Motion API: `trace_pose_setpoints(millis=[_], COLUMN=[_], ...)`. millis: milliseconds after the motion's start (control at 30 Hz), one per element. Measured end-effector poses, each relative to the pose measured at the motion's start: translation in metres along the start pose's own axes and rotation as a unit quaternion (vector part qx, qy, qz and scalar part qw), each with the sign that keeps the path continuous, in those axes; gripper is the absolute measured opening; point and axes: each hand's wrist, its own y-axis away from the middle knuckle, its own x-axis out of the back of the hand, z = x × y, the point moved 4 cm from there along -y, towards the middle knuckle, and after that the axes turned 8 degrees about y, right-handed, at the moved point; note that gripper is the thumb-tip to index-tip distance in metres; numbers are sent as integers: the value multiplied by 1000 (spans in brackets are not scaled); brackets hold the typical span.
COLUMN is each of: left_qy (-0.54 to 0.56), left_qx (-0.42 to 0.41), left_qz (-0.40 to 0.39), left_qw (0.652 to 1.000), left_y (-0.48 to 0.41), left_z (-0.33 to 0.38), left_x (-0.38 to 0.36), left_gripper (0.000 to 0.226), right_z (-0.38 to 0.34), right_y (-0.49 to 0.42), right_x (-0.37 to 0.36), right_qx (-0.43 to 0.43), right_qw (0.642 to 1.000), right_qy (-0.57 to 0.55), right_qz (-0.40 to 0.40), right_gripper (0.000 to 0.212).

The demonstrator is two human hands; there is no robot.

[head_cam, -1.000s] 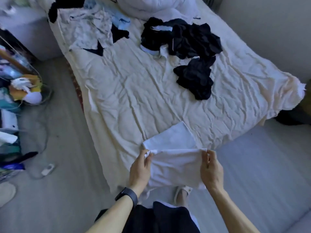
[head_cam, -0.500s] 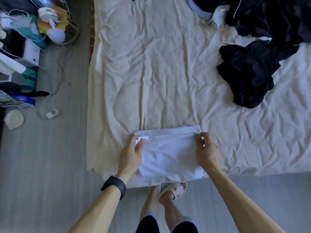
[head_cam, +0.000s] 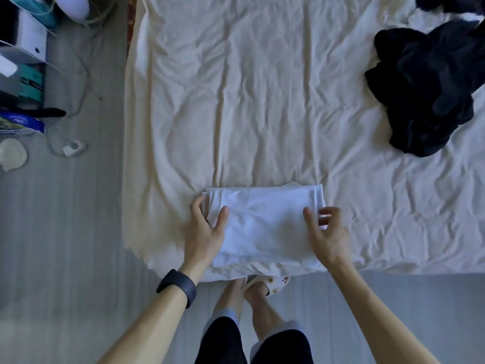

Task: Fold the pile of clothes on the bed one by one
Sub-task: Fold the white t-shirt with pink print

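White garment (head_cam: pixel 262 224) gripped by left hand (head_cam: pixel 204 233); right hand (head_cam: pixel 328 232) half-open, touching it.

Stacked white boxes (head_cam: pixel 26 40) at left, cabled white adapter (head_cam: pixel 73 147) on grey floor (head_cam: pixel 78 232); cream round disc (head_cam: pixel 12 157) nearby

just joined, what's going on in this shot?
A person stands at the near edge of the bed, folding laundry. A white garment, already folded into a rectangle, lies on the sheet by that edge. The left hand pinches its left edge, thumb on top. The right hand is at the right edge with its fingers curled and blurred; whether it holds the cloth is unclear. A heap of dark clothes lies unfolded on the right of the bed.
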Motion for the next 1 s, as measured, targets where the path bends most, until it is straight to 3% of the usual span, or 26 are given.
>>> trace_pose_setpoints(millis=[133, 233, 400, 533, 667, 833, 1000], left_qy=[19, 68, 104, 30, 58, 105, 82], left_qx=[25, 32, 18, 43, 38, 23, -36], left_qz=[2, 12, -35, -67, -38, 38, 42], left_qw=[1000, 997, 994, 996, 997, 994, 995], left_y=[16, 15, 13, 21, 19, -2, -11], left_z=[-13, -5, -1, -20, -13, 17, 15], left_x=[-2, -5, -5, -3, -2, -6, -1], left_gripper=[68, 58, 62, 70, 65, 41, 38], right_z=[20, 20, 13, 16, 8, -14, -23], right_y=[24, 28, 24, 25, 19, -10, -19], right_x=[-5, -7, -2, -6, 0, 9, 7], right_qx=[-15, -8, 29, 65, 23, -18, 25], right_qw=[997, 996, 998, 995, 990, 998, 999], right_qy=[37, 17, -14, 60, 133, 57, -39], right_qz=[-71, -88, -57, -43, -46, -34, 26], right_gripper=[49, 40, 17, 23, 32, 40, 17])
